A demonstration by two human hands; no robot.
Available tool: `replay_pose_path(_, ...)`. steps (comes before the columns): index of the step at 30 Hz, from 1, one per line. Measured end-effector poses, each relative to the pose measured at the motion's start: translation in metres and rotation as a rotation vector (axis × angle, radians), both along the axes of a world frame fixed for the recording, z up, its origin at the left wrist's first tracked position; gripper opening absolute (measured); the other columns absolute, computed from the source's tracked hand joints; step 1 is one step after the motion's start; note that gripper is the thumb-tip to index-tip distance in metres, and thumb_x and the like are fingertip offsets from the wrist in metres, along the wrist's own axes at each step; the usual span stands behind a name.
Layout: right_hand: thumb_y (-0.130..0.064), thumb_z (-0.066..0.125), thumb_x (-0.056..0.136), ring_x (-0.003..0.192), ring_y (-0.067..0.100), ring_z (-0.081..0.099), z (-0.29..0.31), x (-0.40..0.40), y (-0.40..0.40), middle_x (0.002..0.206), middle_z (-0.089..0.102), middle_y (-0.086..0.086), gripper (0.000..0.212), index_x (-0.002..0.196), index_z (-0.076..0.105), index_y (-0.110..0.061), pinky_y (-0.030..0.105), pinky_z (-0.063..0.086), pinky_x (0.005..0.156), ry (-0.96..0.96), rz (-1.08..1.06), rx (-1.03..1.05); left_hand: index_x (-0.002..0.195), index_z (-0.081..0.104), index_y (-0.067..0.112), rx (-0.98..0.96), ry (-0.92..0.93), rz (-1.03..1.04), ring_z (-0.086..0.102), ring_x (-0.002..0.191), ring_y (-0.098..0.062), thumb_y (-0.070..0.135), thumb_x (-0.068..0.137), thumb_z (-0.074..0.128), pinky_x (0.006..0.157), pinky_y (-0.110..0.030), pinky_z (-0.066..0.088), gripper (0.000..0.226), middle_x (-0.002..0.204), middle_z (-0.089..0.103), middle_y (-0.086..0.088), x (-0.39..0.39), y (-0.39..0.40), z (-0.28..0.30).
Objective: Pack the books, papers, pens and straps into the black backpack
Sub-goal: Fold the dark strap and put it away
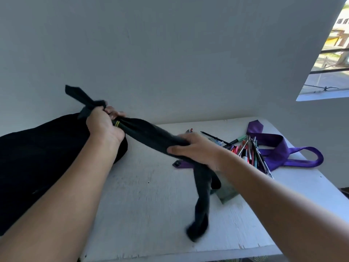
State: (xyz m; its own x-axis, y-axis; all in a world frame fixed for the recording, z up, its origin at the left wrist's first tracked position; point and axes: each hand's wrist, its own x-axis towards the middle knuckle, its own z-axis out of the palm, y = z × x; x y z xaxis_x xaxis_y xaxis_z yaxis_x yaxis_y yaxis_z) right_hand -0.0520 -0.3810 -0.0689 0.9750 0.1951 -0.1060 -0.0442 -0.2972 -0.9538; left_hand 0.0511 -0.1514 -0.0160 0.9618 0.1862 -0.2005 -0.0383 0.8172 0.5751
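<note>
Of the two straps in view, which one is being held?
The dark strap, gripped by left hand and right hand. The purple strap lies untouched beside the pens.

No text, label, brand, number or sign could be read anywhere in the view; the heap of assorted coloured pens [247, 152] at about three o'clock was too small and blurred to show any printing.

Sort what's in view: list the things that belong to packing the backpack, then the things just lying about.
Belongs to the job:
- black backpack
- black strap, gripped by left hand and right hand
- pens
- purple strap

Just there:
- white table
- window
- greenish flat item under the right arm, unclear
</note>
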Motion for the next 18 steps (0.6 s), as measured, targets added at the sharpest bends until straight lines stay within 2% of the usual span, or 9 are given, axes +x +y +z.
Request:
replay_pose_path(3, -0.031, 0.071, 0.096, 0.066, 0.017, 0.062, 0.002, 0.012, -0.006, 0.081, 0.072, 0.016, 0.014, 0.092, 0.072, -0.017, 0.034, 0.051, 0.065, -0.234, -0.181, -0.198, 0.074, 0.047, 0.016, -0.002, 0.168, -0.023, 0.044, 0.044, -0.01, 0.004, 0.1, 0.03, 0.058, -0.026, 0.047, 0.033, 0.056, 0.047, 0.004, -0.005, 0.004, -0.039)
replay_pose_path(6, -0.031, 0.064, 0.102, 0.064, 0.014, 0.059, 0.0, 0.014, -0.007, 0.077, 0.068, 0.002, 0.01, 0.1, 0.065, -0.021, 0.029, 0.045, 0.06, -0.393, -0.273, -0.352, 0.095, 0.057, 0.012, 0.117, 0.304, -0.177, 0.066, 0.08, -0.019, 0.02, 0.106, 0.044, 0.077, -0.032, 0.051, 0.018, 0.09, 0.066, -0.008, -0.025, -0.003, -0.071)
replay_pose_path(8, -0.03, 0.061, 0.104, 0.064, 0.015, 0.059, -0.003, 0.015, -0.01, 0.075, 0.066, -0.003, 0.006, 0.104, 0.062, -0.024, 0.033, 0.048, 0.06, -0.503, -0.309, -0.401, 0.102, 0.058, 0.007, 0.173, 0.364, -0.396, 0.067, 0.106, -0.029, 0.03, 0.103, 0.055, 0.097, -0.04, 0.051, 0.023, 0.114, 0.066, -0.019, -0.046, -0.004, -0.076)
replay_pose_path(9, -0.03, 0.06, 0.104, 0.064, 0.016, 0.06, -0.004, 0.016, -0.013, 0.076, 0.065, -0.005, 0.006, 0.106, 0.062, -0.025, 0.037, 0.05, 0.061, -0.574, -0.325, -0.427, 0.105, 0.058, 0.004, 0.234, 0.384, -0.527, 0.065, 0.113, -0.035, 0.034, 0.101, 0.059, 0.102, -0.045, 0.05, 0.03, 0.122, 0.064, -0.027, -0.06, -0.003, -0.074)
replay_pose_path(11, -0.03, 0.06, 0.104, 0.065, 0.016, 0.058, -0.005, 0.017, -0.017, 0.079, 0.062, -0.01, 0.01, 0.11, 0.064, -0.023, 0.042, 0.053, 0.06, -0.717, -0.356, -0.488, 0.115, 0.06, -0.002, 0.561, 0.374, -0.807, 0.068, 0.096, -0.036, 0.045, 0.096, 0.065, 0.097, -0.048, 0.054, 0.05, 0.119, 0.064, -0.038, -0.088, 0.004, -0.062)
replay_pose_path(13, -0.03, 0.059, 0.105, 0.065, 0.017, 0.058, -0.003, 0.018, -0.019, 0.084, 0.061, -0.009, 0.012, 0.112, 0.065, -0.022, 0.044, 0.053, 0.058, -0.834, -0.371, -0.529, 0.11, 0.071, 0.001, 1.017, 0.238, -0.982, 0.061, 0.069, -0.023, 0.052, 0.083, 0.073, 0.083, -0.042, 0.057, 0.058, 0.101, 0.073, -0.027, -0.108, 0.011, -0.045)
replay_pose_path(14, -0.03, 0.058, 0.105, 0.065, 0.019, 0.059, -0.002, 0.018, -0.018, 0.086, 0.062, -0.008, 0.014, 0.114, 0.065, -0.022, 0.044, 0.053, 0.057, -0.879, -0.37, -0.548, 0.104, 0.075, 0.006, 1.214, 0.116, -0.973, 0.058, 0.066, -0.019, 0.054, 0.075, 0.079, 0.081, -0.039, 0.056, 0.056, 0.093, 0.074, -0.018, -0.113, 0.012, -0.036)
replay_pose_path(16, -0.028, 0.057, 0.105, 0.065, 0.025, 0.06, -0.001, 0.02, -0.016, 0.089, 0.063, -0.005, 0.016, 0.117, 0.066, -0.023, 0.04, 0.053, 0.059, -0.943, -0.363, -0.593, 0.107, 0.074, 0.023, 1.433, -0.165, -0.796, 0.065, 0.083, -0.009, 0.053, 0.066, 0.088, 0.088, -0.033, 0.053, 0.053, 0.099, 0.072, -0.004, -0.112, 0.011, -0.017)
replay_pose_path(18, -0.024, 0.057, 0.104, 0.064, 0.028, 0.059, 0.0, 0.02, -0.01, 0.088, 0.063, -0.003, 0.018, 0.117, 0.068, -0.021, 0.038, 0.052, 0.062, -0.988, -0.343, -0.64, 0.127, 0.059, 0.037, 1.561, -0.426, -0.641, 0.057, 0.114, 0.009, 0.044, 0.07, 0.089, 0.104, -0.025, 0.044, 0.065, 0.125, 0.063, 0.013, -0.098, 0.004, 0.001)
